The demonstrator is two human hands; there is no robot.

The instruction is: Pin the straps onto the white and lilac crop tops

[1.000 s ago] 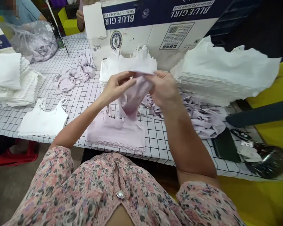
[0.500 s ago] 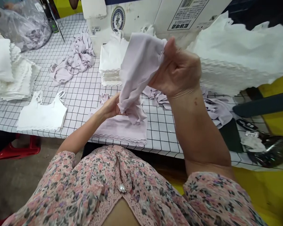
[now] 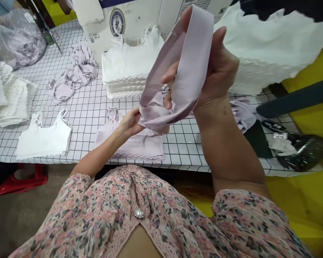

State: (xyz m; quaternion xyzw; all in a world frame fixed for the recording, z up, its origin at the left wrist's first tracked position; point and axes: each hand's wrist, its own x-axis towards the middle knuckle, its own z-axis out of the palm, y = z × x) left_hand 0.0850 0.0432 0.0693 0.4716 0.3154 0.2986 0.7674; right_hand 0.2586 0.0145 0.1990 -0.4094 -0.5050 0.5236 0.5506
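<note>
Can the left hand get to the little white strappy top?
Probably yes: the left hand holds lilac fabric, but only a flat lilac top and grid-printed tabletop lie between it and the white strappy camisole.

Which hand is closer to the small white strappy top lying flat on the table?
Left. The left hand sits right of the white strappy top, not touching. The right hand is farther right, past the lilac fabric.

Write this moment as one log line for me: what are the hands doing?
left hand: pinches lilac camisole | right hand: fingers inside its band | nearby: white camisole stack
</note>
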